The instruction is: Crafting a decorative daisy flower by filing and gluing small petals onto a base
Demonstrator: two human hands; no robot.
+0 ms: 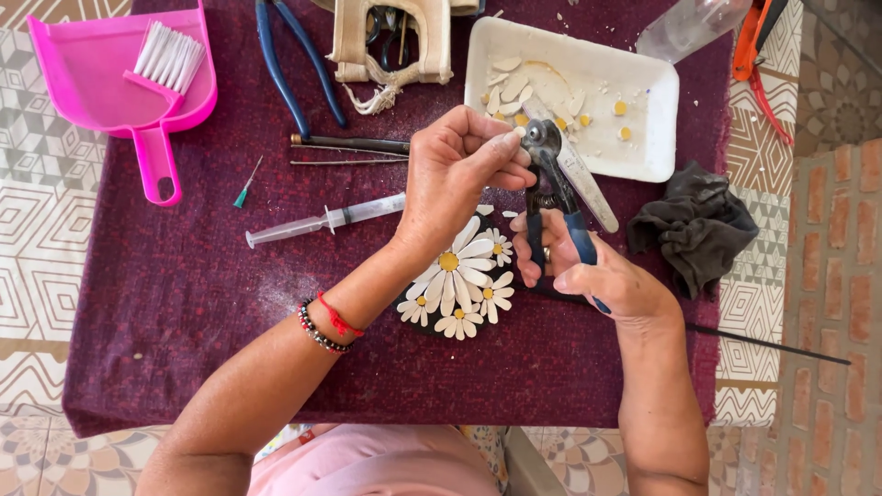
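Now the left hand [455, 170] pinches a small chip [520, 131] at the nippers [551, 174], handles squeezed below in the right hand [588, 271].

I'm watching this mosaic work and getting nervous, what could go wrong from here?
The left hand pinches a small piece right at the head of the nippers gripped by the right hand, so fingertips could get nipped. A cut chip could also fly off or drop onto the daisy mosaic below.
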